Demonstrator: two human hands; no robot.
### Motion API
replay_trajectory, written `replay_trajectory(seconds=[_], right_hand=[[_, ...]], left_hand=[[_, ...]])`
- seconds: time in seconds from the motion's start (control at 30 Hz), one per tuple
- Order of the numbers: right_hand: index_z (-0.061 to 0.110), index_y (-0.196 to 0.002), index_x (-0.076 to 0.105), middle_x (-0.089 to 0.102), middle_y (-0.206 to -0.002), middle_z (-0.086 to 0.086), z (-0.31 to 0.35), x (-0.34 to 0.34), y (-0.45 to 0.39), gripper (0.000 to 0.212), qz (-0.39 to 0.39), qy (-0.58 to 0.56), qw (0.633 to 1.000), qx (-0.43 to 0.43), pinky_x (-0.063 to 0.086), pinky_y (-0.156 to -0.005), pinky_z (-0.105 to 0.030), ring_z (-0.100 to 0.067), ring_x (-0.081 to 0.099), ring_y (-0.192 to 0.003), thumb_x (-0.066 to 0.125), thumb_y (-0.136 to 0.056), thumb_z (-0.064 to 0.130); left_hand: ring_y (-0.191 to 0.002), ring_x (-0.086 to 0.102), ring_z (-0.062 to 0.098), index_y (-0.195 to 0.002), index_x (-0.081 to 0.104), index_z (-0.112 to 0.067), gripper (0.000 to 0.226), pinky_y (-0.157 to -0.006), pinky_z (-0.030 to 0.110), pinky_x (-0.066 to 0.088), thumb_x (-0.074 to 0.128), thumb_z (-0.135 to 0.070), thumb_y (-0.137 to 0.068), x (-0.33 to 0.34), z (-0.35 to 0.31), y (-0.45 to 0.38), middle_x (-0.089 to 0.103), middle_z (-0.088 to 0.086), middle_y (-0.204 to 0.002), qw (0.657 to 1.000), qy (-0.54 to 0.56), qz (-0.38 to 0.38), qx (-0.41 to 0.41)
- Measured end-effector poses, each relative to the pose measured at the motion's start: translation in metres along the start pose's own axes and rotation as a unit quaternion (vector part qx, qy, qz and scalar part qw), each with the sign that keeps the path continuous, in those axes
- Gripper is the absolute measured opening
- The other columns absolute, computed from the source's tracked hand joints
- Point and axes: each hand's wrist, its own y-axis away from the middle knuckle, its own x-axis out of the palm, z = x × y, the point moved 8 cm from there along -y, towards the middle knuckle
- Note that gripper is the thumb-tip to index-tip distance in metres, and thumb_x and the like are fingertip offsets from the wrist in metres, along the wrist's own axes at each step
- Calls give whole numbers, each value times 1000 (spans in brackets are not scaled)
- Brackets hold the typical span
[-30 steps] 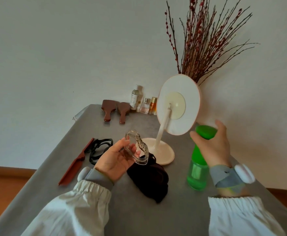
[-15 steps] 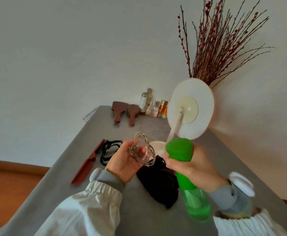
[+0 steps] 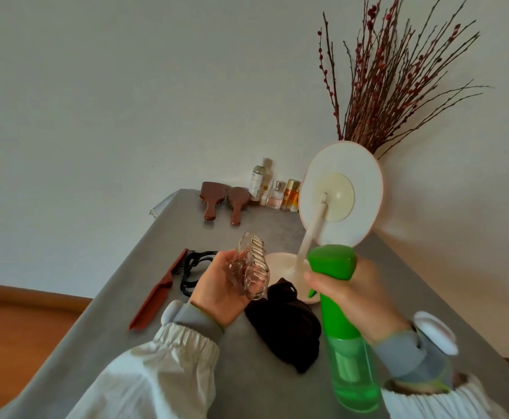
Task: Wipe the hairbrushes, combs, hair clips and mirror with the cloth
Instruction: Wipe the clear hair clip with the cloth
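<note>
A plain white wall (image 3: 126, 101) fills the view from 9 to 3 o'clock. The grey desk (image 3: 256, 385) runs toward 12; wooden floor (image 3: 20, 343) lies at 8 o'clock.

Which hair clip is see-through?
The clear clip, held up in the left hand. The other clip is black and lies on the table beside the red comb.

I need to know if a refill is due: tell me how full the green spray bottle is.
Roughly half to two-thirds full: the green spray bottle, gripped in the right hand, shows liquid through most of its translucent lower body. The exact level cannot be told.
</note>
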Motion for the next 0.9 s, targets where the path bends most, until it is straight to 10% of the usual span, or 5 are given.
replay_trajectory(seconds=[0.13,0.33,0.7,0.9], right_hand=[[15,-87,71,73,-80,-7,0,10,3,30,72,32,997,3,56,-76,-35,-21,70,-79,78,-59,23],[30,-83,71,73,-77,1,4,15,6,28,102,51,993,-13,53,-68,-21,-12,69,-75,75,-56,25],[24,-83,70,72,-74,4,-18,-24,-6,25,37,56,997,40,49,-66,-25,-8,68,-72,83,-62,20],[9,-109,55,66,-94,-8,-24,-78,-23,43,-123,-5,992,19,56,-75,-35,-19,68,-83,75,-73,-1]], left_hand=[[-72,51,22,-84,54,-7,22,-78,38,45,39,-21,-92,-5,2,-3,52,7,-76,998,46,-39,0],[-91,60,33,-89,56,0,31,-82,48,47,44,-27,-99,-1,0,1,63,19,-88,999,31,-26,6],[-109,60,35,-122,54,3,48,-83,45,55,54,-34,-91,1,8,7,61,25,-120,999,-16,-35,-20],[-115,57,33,-124,53,2,52,-89,42,51,56,-36,-89,-3,5,5,60,23,-123,999,-19,-45,-20]])
